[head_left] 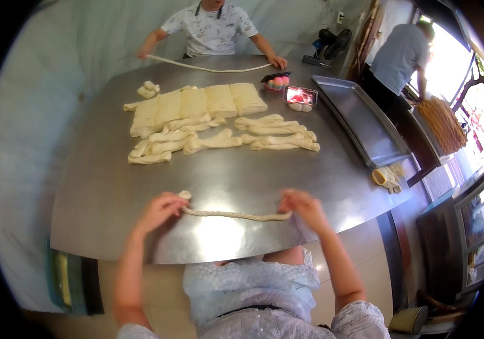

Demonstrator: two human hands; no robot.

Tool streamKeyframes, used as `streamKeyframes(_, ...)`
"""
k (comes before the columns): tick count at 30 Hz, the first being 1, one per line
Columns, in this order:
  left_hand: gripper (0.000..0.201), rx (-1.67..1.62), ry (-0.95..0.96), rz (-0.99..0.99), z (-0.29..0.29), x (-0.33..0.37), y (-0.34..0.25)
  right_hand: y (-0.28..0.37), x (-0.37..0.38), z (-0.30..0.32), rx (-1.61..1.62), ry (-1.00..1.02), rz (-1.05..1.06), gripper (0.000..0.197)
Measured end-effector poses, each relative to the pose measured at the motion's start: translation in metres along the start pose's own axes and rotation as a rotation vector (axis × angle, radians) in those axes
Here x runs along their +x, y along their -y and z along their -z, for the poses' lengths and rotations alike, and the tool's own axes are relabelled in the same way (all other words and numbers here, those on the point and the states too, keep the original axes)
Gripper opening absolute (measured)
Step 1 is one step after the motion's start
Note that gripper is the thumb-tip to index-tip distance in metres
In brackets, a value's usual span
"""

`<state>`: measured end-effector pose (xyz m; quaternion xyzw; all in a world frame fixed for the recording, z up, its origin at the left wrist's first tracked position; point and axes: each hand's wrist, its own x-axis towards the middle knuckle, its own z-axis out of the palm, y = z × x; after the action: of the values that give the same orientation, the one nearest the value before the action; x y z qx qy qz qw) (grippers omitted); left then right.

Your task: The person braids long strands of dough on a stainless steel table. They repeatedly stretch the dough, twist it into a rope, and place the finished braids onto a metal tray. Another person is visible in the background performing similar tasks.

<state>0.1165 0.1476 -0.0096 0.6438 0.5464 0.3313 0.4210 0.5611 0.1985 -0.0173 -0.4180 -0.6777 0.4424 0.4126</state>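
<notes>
A twisted rope of pale dough (236, 215) stretches sideways near the front of the metal table, sagging a little between my hands. My left hand (163, 211) pinches its left end, where a small knob of dough pokes up past the fingertips. At the other end my right hand (303, 209) is closed on the rope, its fingers slightly blurred. Beyond them lie several loose strips of dough (279, 141) in heaps. Behind those, thick flat slabs of dough (208, 103) sit side by side.
Across the table (100, 209) a person (214, 28) stretches a long dough strand (208, 69). Two propped phones (300, 96) stand near a large metal tray (361, 121) at the right. A work glove (387, 178) lies at the table's right edge. Another person (400, 56) bends over fried sticks (441, 125).
</notes>
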Motion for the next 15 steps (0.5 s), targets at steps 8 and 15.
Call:
streamKeyframes(8,0.039,0.999,-0.511,0.104,0.033,-0.017,0.056,-0.003,-0.031,0.044,-0.885,-0.553,0.124,0.043)
streamKeyframes(15,0.027,0.480,-0.592,0.112,-0.004,-0.014,0.048,-0.068,-0.048,-0.012,-1.258,-0.407,-0.149,0.062)
